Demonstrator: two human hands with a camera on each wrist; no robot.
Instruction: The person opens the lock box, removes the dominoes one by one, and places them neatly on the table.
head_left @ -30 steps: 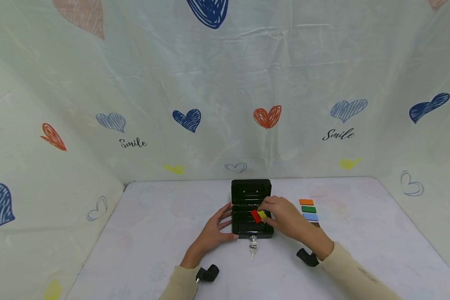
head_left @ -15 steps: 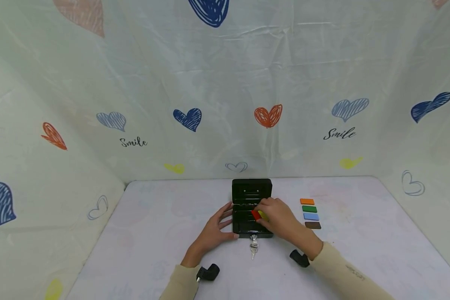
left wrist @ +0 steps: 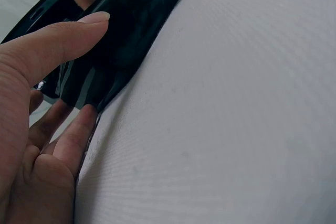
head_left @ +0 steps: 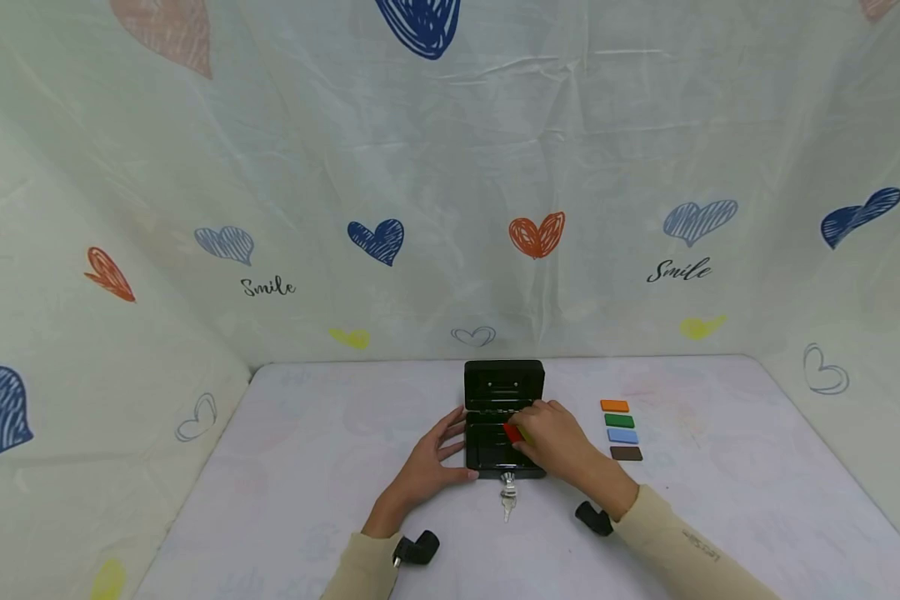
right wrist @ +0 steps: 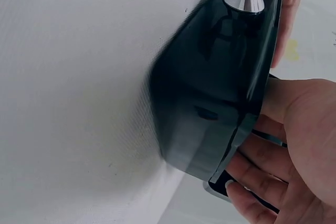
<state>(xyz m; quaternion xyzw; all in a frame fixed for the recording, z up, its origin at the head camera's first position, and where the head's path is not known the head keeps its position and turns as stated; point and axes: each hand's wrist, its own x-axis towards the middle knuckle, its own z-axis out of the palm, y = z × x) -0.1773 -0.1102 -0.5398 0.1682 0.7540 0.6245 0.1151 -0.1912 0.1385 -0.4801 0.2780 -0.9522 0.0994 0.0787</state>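
A small black cash box (head_left: 504, 457) stands with its lid raised; a silver lock with keys (head_left: 508, 492) juts from its front. My left hand (head_left: 420, 467) lies against the box's left side with spread, straight fingers, its thumb at the front corner. In the left wrist view, that thumb (left wrist: 68, 40) crosses the dark front face. Over the box's inside, the fingers of my right hand (head_left: 558, 437) pinch a red tile (head_left: 512, 432) and a yellow tile (head_left: 525, 434), mostly covered by the hand. In the right wrist view both tiles are hidden behind the box wall.
Right of the box, a column of flat tiles lies on the white table (head_left: 330, 433): orange (head_left: 614, 406), green (head_left: 618, 421), light blue (head_left: 622, 435) and dark brown (head_left: 626, 453). Behind stands a pale curtain (head_left: 420, 167) printed with hearts.
My right hand has shifted left and turned a little over the box, covering more of the yellow tile. Its arm moving left has uncovered the brown tile. My left hand has stayed put.
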